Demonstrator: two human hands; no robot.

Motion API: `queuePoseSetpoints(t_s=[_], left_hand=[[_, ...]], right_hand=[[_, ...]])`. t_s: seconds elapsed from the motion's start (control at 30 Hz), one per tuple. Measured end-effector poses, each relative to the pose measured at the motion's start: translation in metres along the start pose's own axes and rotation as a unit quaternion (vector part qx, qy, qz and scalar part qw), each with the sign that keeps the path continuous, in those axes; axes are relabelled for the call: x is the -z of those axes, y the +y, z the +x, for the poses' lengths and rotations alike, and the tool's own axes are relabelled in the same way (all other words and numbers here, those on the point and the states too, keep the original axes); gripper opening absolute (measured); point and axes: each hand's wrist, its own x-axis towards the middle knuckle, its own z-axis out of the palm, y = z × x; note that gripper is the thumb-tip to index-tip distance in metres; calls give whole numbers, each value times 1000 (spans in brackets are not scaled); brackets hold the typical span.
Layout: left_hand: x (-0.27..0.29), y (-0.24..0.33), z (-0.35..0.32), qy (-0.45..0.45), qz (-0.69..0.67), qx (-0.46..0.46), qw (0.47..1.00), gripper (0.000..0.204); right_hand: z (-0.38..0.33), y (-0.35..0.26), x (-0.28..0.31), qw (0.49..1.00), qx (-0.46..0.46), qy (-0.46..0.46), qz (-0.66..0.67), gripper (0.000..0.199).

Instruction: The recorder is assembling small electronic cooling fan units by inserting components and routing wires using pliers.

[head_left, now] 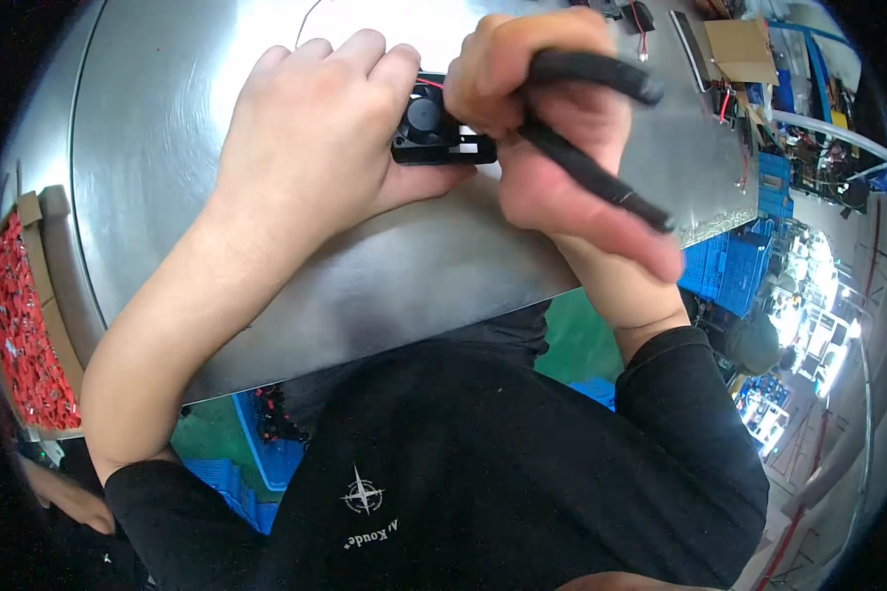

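Observation:
A small black cooling fan [426,116] in a square frame lies at the far middle of the metal table, with a thin red wire along its top side. My left hand [310,128] is closed round the fan's left side, its thumb under the near edge. Beside it, my right hand [552,108] grips pliers [591,177] by two black handles that stand spread apart and point to the right. The pliers' jaws are hidden behind my fingers, close to the fan's right side. Whether they touch the fan, I cannot tell.
The metal table [394,286] ends just before my body. On the left is a cardboard box [59,345] of red parts, with another person's hand [74,497] below it. Blue crates [729,266] stand at right; a blue bin [266,453] sits below. Wired black parts [641,17] lie far right.

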Motion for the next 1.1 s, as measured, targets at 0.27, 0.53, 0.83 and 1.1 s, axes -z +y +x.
queuePoseSetpoints(t_s=[0.27, 0.53, 0.83, 1.1], left_hand=[[-1, 5, 4, 36, 18, -19, 999, 74], [-1, -3, -3, 11, 35, -10, 999, 75], [2, -1, -2, 16, 27, -21, 999, 76], [20, -3, 6, 13, 49, -156, 987, 68]], right_hand=[[50, 36, 22, 737, 263, -153, 604, 106], [14, -15, -3, 763, -42, 150, 628, 112], [-2, 19, 2, 919, -43, 111, 376, 121], [20, -3, 13, 874, -4, 133, 467, 110]])
